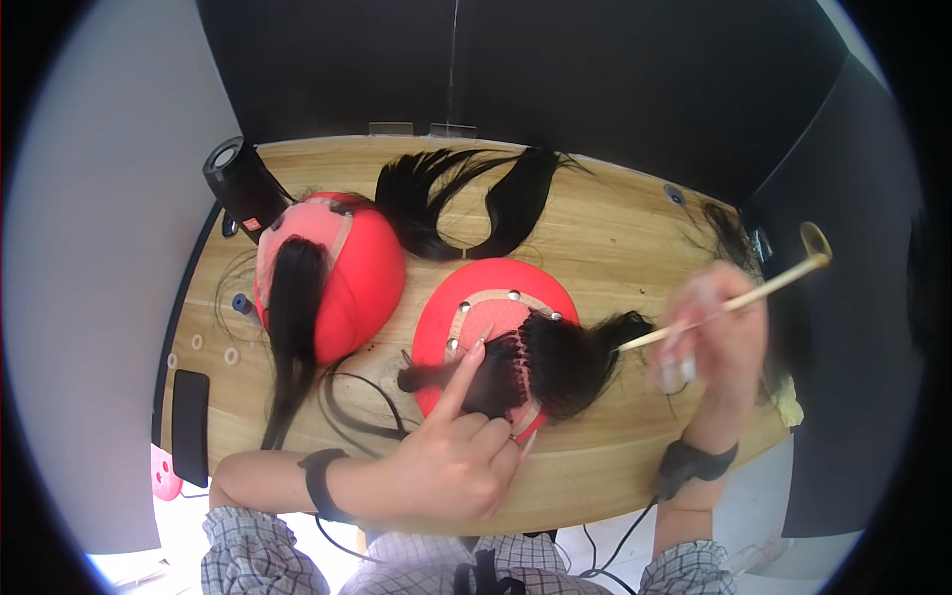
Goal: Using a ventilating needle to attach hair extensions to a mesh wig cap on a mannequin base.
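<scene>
A red dome-shaped wig block (pixel 496 273) lies in front of me with a pink mesh cap and silver pins on it. Dark hair (pixel 565 362) is knotted into the cap, with a row of stitches showing at the parting. My left hand (pixel 461 461) rests at its near edge, index finger stretched out and pressing the hair flat. The other fingers are bent, with nothing visible in them. My right hand (pixel 719 332), blurred, grips a thin wooden stick (pixel 769 288) with a round loop at its upper end. The stick's lower tip is close to the hair's right side.
A second red block (pixel 372 278) with a long hair strand (pixel 297 297) stands to the left. Behind lies a bundle of black hair (pixel 516 203). A black cylindrical speaker (pixel 233 178), a blue spool (pixel 241 303) and a black phone-like slab (pixel 190 426) are at the left. Dark panels (pixel 595 79) enclose the table.
</scene>
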`<state>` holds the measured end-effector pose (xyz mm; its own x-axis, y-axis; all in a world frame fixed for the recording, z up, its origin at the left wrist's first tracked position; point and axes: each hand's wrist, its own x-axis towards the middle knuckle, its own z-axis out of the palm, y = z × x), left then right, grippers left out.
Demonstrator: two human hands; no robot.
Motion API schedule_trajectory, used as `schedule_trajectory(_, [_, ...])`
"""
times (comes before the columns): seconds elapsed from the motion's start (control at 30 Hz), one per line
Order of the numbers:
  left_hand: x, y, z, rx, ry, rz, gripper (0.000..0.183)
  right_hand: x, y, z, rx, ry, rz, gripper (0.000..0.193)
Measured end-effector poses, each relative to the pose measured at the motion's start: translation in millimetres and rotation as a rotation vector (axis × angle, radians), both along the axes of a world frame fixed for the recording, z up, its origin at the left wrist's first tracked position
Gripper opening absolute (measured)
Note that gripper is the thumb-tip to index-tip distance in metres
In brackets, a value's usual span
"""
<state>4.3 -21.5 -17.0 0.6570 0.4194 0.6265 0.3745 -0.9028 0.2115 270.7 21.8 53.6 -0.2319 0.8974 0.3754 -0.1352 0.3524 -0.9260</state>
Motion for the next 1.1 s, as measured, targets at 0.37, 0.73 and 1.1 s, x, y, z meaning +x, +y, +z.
schedule_trajectory(0.37, [0.4, 0.1, 1.8, 0.025, 0.035, -0.005, 0.035, -33.5, 19.5, -39.7, -0.319, 0.000, 0.203, 0.017])
schedule_trajectory(0.73, [1.4, -0.6, 0.7, 0.016, 0.014, 0.005, 0.034, -34.5, 20.9, -41.3, -0.302, -0.041, 0.208, 0.018])
schedule_trajectory(1.1, [0.2, -0.7, 1.7, 0.003, 0.036, 0.004, 0.032, -37.4, 19.6, -40.3, -0.275, -0.088, 0.178, 0.019])
